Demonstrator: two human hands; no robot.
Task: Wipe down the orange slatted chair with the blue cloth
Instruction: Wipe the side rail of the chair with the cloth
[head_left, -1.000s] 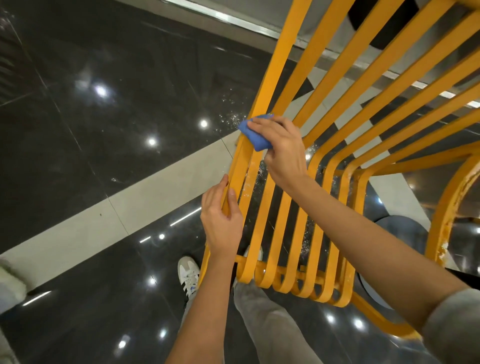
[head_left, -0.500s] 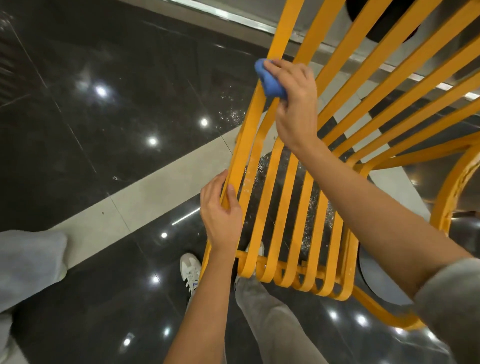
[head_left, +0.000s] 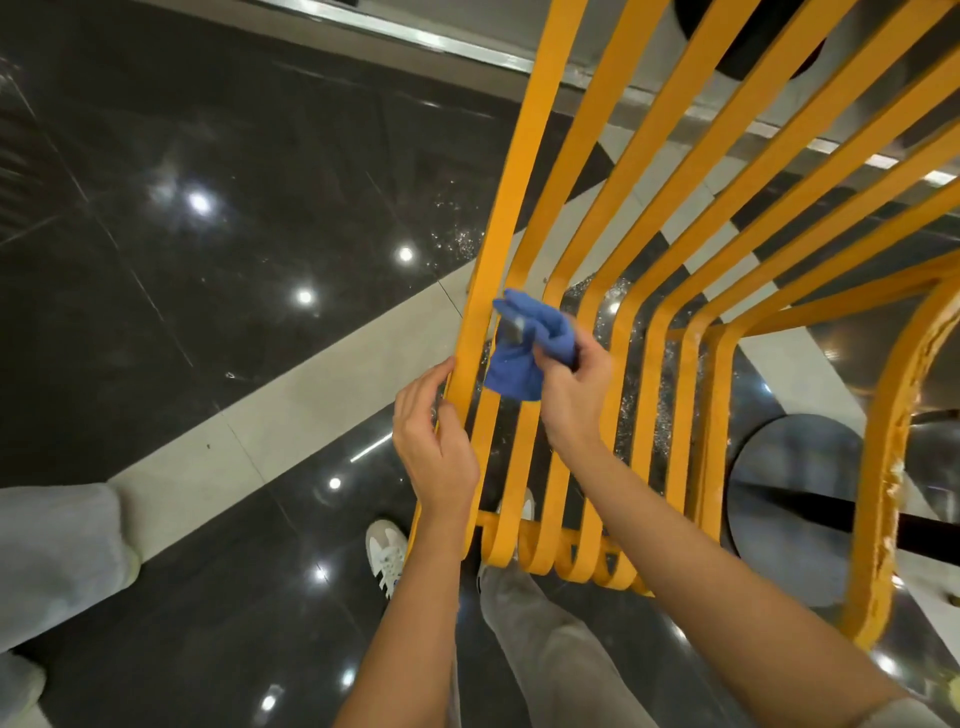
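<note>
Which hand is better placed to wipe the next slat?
Right. The right hand already grips the blue cloth against the slats of the orange chair, while the left hand holds the outermost slat, probably steadying the chair.
</note>
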